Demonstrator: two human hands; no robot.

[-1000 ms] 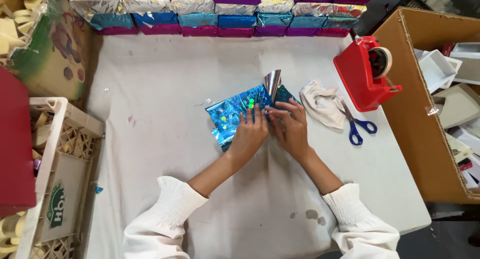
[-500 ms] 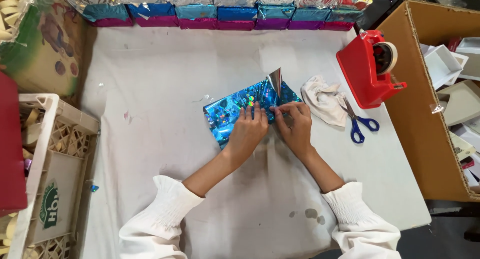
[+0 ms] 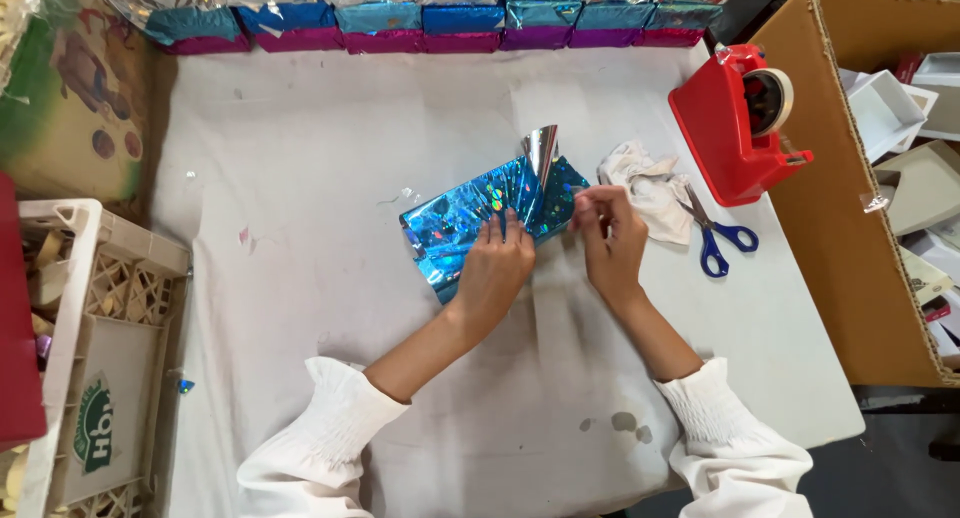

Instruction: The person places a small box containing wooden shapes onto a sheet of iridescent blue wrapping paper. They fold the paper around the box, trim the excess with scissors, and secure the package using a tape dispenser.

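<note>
1. Seen from above, a person in white sleeves works at a white table [image 3: 300, 178], both arms reaching away from the body toward a small box wrapped in shiny blue foil [image 3: 470, 223].
2. The box lies near the table's middle, its long axis slanting from lower left up to upper right.
3. The left hand [image 3: 495, 273] lies flat on the near long edge of the box, fingers spread, pressing the foil down.
4. The right hand [image 3: 605, 238] is at the box's right end, fingertips pinched on the loose foil there; a silver flap [image 3: 541, 148] stands upright just above.
5. The hands are close together but not touching.
6. Right of the box lie a crumpled white cloth [image 3: 650, 178], blue-handled scissors [image 3: 718, 240] and a red tape dispenser [image 3: 735, 123].
7. A row of foil-wrapped boxes [image 3: 420, 18] lines the far edge.
</note>
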